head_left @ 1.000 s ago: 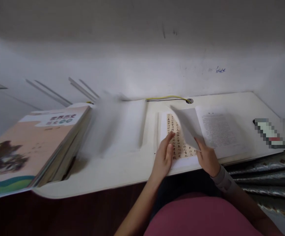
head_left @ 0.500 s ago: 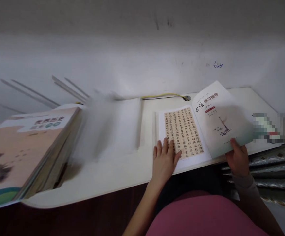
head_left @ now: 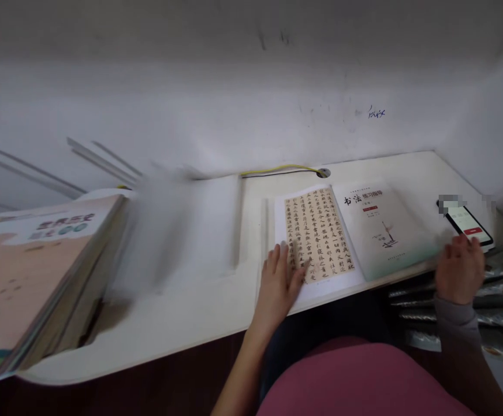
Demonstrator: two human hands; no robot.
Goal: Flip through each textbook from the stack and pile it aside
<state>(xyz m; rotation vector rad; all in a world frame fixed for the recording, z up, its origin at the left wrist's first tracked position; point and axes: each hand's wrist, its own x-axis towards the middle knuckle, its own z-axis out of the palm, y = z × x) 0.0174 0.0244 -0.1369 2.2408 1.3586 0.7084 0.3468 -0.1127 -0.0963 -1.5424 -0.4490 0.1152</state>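
An open calligraphy workbook [head_left: 387,231] lies flat near the front of the desk. Its left page carries columns of dark characters on a tan panel [head_left: 318,231]; the right page has a red label and a small drawing. My left hand [head_left: 275,283] rests on the lower left of the tan page, fingers stretched out. Off the book's right side, my right hand [head_left: 459,270] is at the near end of a lit phone [head_left: 470,226]. Its fingers look bent and slightly smeared, and whether they touch the phone cannot be made out.
A thick stack of books topped by a history textbook [head_left: 47,248] stands at the left. Blurred white sheets [head_left: 208,225] stand beside it. A yellow cable [head_left: 281,169] runs to a hole at the desk's back. Shiny ribbed material [head_left: 459,318] is below the right edge.
The right page has gone from raised to lying flat, let go by my right hand. That hand has moved right to the phone. My left hand stays on the page.
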